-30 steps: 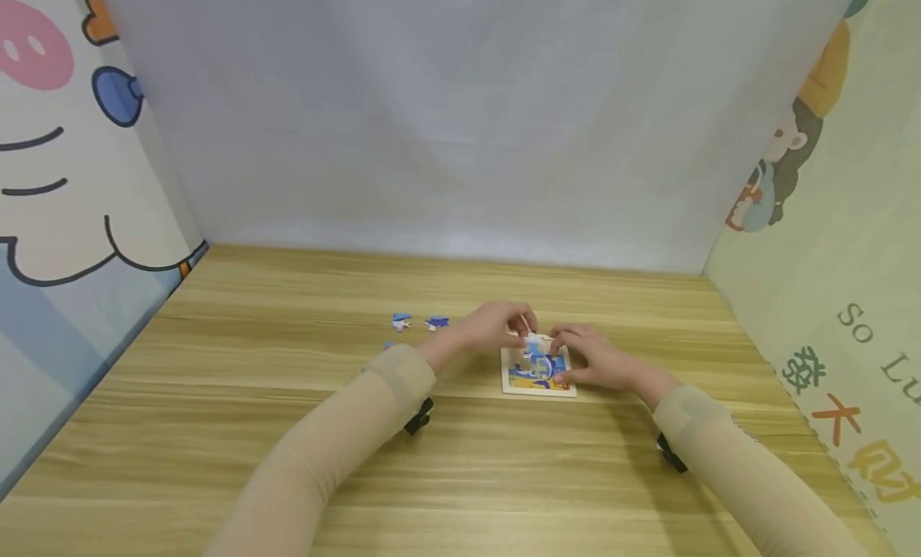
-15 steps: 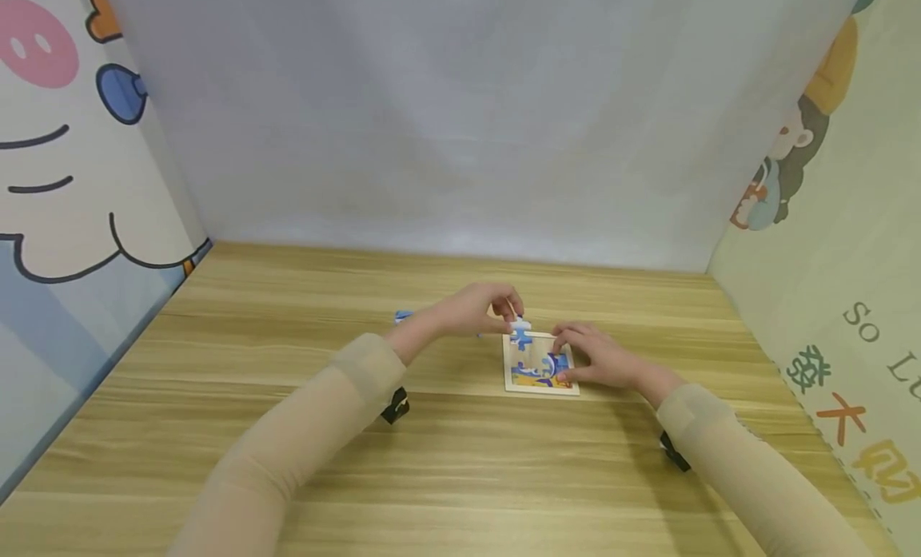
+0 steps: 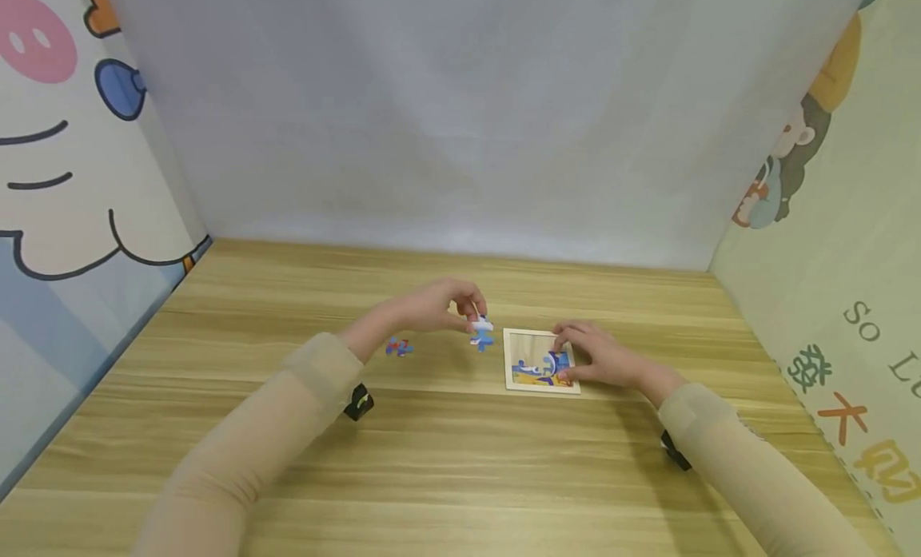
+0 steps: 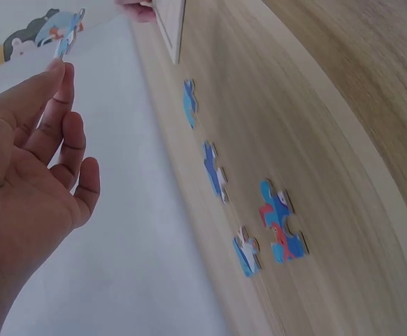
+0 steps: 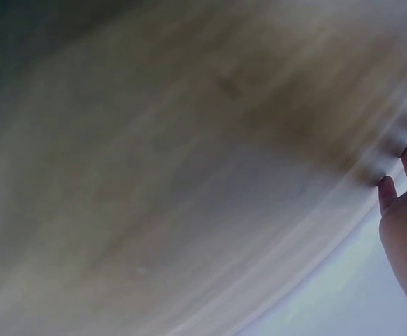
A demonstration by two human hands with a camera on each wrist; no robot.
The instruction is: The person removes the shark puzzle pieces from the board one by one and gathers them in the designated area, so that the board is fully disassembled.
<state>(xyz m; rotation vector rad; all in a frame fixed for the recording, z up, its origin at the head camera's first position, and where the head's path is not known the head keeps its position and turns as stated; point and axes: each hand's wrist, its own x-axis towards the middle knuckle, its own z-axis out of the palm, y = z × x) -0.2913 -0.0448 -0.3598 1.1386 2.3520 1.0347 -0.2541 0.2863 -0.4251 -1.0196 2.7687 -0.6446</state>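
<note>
Left hand holds a blue-and-white puzzle piece in a thumb-and-finger pinch, gap closed down to the piece's thickness. Piece sits left of the shallow frame, well short of it; long axis can't be told. Frame lies right and a bit nearer; its bare area is far-left, the side facing this hand, with fitted pieces along the near edge and right. Left hand is also the nearer one to the loose pieces on the counter, all left of the frame. Right hand holds the frame's right side, fingers bent over it, thumb by the near-right corner.
</note>
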